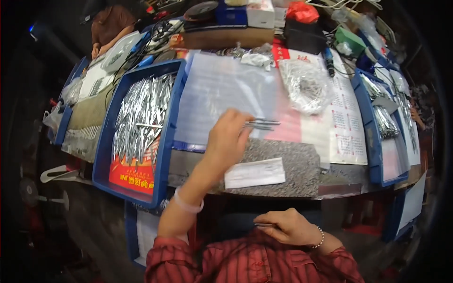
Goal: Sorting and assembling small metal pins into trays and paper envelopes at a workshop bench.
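Left hand [228, 134]: fingers closed around a few slim, silver-coloured metal rods [265, 124], held above the near part of a translucent plastic sheet [222, 89].
Right hand [290, 227]: fingers pinching a thin metal piece [265, 225] in front of a red, dark-striped shirt [259, 264], a beaded bracelet [321, 237] at the wrist.
Blue tray [162, 181]: at left, holding a heap of slender silvery pieces [141, 113] partly covering a red printed sheet [130, 174].
Bench [302, 172]: grey and speckled, bearing 1 flat white paper strip [255, 173] near its front edge.
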### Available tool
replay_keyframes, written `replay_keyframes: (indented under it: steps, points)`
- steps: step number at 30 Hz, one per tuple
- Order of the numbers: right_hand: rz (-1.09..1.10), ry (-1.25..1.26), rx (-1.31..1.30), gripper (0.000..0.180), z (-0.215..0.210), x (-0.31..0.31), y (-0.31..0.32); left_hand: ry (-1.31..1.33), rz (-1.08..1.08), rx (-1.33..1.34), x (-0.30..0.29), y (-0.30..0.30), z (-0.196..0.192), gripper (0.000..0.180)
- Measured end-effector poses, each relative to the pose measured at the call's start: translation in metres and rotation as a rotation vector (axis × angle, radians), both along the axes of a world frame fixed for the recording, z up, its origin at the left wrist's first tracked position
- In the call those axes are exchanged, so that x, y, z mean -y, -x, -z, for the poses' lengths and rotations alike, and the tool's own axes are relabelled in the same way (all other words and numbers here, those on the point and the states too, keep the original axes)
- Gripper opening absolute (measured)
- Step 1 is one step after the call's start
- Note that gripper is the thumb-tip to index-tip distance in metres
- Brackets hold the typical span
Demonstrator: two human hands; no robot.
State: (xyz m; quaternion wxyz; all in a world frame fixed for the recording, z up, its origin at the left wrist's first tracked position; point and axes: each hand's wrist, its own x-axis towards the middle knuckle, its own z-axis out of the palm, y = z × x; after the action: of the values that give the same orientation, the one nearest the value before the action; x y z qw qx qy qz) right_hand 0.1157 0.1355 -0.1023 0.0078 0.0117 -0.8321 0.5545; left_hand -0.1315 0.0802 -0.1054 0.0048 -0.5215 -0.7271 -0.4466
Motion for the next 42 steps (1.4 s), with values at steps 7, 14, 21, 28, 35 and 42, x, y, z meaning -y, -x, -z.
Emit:
replay_keyframes:
  steps: [7,14,21,28,35,42]
  points:
    - [0.215,0.078,0.111,0.021,-0.003,-0.037,-0.046,0.587,0.186,-0.04,-0.078,0.061,0.05,0.022]
    - [0.644,-0.216,-0.101,0.012,-0.036,-0.125,-0.007,0.2,-0.065,0.149,-0.039,0.046,0.01,0.009]
    - [0.603,-0.692,-0.02,0.018,0.011,-0.253,0.125,-0.031,-0.168,0.462,0.044,-0.049,-0.048,0.009]
    - [0.609,-0.89,0.32,0.02,0.032,-0.254,0.156,-0.139,-0.017,0.901,0.108,-0.077,-0.033,0.014]
    - [0.599,-0.716,0.211,0.012,0.014,-0.256,0.142,-0.097,0.083,0.877,0.117,-0.077,-0.016,0.015]
    - [0.784,-0.459,-0.244,0.014,0.005,-0.249,0.122,-0.155,0.105,0.976,0.104,-0.086,-0.018,0.015]
